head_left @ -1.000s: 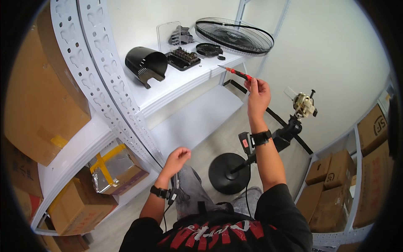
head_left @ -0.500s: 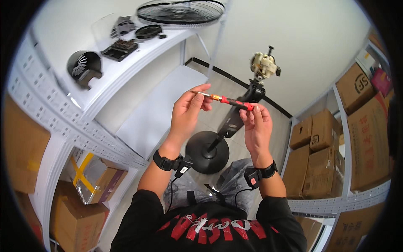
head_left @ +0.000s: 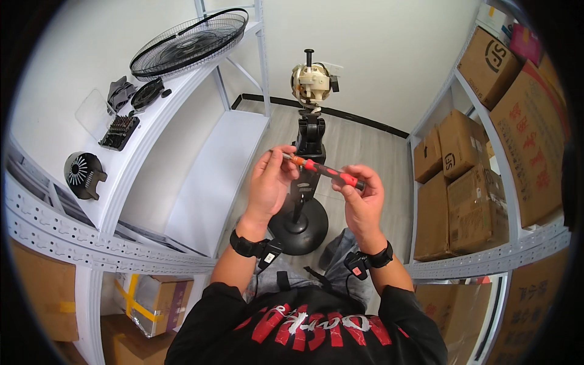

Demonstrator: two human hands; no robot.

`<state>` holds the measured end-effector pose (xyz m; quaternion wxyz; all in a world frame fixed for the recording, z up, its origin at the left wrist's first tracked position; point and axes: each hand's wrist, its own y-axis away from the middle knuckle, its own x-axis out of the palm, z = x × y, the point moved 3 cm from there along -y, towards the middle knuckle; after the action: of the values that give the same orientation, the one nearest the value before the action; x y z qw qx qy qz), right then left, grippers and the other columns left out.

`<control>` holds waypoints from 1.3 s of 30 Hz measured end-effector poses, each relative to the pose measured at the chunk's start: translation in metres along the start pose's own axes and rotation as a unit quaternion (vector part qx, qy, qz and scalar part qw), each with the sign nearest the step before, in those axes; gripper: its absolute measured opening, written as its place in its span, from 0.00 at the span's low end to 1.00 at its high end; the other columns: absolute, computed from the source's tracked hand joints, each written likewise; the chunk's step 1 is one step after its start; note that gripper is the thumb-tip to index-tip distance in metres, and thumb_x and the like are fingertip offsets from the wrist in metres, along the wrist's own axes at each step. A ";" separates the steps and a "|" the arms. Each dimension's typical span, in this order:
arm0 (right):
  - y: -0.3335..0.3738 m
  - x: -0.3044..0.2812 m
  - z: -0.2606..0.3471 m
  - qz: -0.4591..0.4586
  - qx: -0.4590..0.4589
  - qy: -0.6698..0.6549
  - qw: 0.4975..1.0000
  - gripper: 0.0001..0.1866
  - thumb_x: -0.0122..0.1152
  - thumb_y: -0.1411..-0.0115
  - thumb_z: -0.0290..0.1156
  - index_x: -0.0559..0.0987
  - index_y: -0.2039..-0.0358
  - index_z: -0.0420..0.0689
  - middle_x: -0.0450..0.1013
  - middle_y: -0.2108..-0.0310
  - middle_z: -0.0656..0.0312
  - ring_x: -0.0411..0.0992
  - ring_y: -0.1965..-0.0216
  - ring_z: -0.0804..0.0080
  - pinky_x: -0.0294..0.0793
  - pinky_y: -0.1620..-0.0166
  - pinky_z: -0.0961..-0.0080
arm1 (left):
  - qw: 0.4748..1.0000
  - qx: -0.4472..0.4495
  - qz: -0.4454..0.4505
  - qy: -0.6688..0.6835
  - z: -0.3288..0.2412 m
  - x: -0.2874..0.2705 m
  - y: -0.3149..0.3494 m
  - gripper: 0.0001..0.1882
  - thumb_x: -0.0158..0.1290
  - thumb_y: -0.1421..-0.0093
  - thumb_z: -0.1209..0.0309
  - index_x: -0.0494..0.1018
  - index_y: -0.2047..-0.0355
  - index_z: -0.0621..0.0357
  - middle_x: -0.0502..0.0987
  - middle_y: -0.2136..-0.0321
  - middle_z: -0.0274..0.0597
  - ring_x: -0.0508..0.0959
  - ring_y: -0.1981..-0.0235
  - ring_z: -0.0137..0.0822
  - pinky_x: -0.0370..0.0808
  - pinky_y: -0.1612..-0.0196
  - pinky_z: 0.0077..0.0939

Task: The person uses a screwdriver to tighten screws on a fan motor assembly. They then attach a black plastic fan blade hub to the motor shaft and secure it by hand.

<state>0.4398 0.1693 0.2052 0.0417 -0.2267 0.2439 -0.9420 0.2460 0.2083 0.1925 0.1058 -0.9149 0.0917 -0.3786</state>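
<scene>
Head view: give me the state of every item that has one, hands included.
Screwdriver: held in both hands, handle toward the right
Left hand: fingers closed on the screwdriver's shaft end
Right hand: fingers closed on the handle
Fan stand: upright
Fan motor: uncovered, atop the stand
Fan grille: lying on the shelf
Bit case: open
Black cover: off the motor

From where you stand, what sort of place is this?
Probably a storeroom doubling as a small workspace: cardboard boxes sit on metal shelving, a fan stand has its motor uncovered, and there's a red-and-black screwdriver.
</scene>
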 end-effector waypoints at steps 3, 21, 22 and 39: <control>0.011 -0.004 -0.002 0.018 -0.007 -0.020 1.000 0.19 0.67 0.40 0.23 0.75 0.48 0.39 0.74 0.53 0.54 0.78 0.56 0.65 0.79 0.52 0.66 | 0.999 -0.033 0.012 0.018 0.008 0.007 0.009 0.18 0.46 0.26 0.58 0.73 0.51 0.60 0.74 0.69 0.34 0.72 0.69 0.26 0.72 0.61 0.23; -0.041 -0.029 0.023 -0.069 -0.140 0.067 0.985 0.11 0.58 0.34 0.21 0.71 0.53 0.36 0.75 0.56 0.49 0.78 0.60 0.63 0.83 0.56 0.64 | 0.940 0.061 -0.050 -0.331 -0.033 -0.017 -0.046 0.20 0.50 0.29 0.62 0.71 0.43 0.63 0.75 0.62 0.34 0.73 0.60 0.24 0.72 0.55 0.22; -0.045 -0.032 0.024 -0.069 -0.140 0.066 0.986 0.10 0.58 0.34 0.21 0.71 0.53 0.36 0.75 0.56 0.49 0.78 0.60 0.63 0.83 0.56 0.64 | 0.930 0.091 -0.053 -0.352 -0.039 -0.015 -0.061 0.20 0.51 0.30 0.62 0.72 0.44 0.62 0.75 0.62 0.35 0.73 0.59 0.25 0.72 0.55 0.22; -0.058 -0.046 0.038 -0.071 -0.141 0.082 0.984 0.09 0.57 0.34 0.21 0.71 0.54 0.37 0.75 0.56 0.48 0.79 0.62 0.63 0.83 0.58 0.65 | 0.938 -0.113 0.040 -0.327 -0.042 0.000 -0.210 0.46 0.36 0.34 0.31 0.65 0.36 0.60 0.73 0.44 0.49 0.72 0.46 0.38 0.66 0.41 0.31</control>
<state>0.4999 0.2123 0.2433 -0.0776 -0.1694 0.3599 -0.9142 0.2345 0.4045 0.2773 0.0412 -0.9897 0.1305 -0.0416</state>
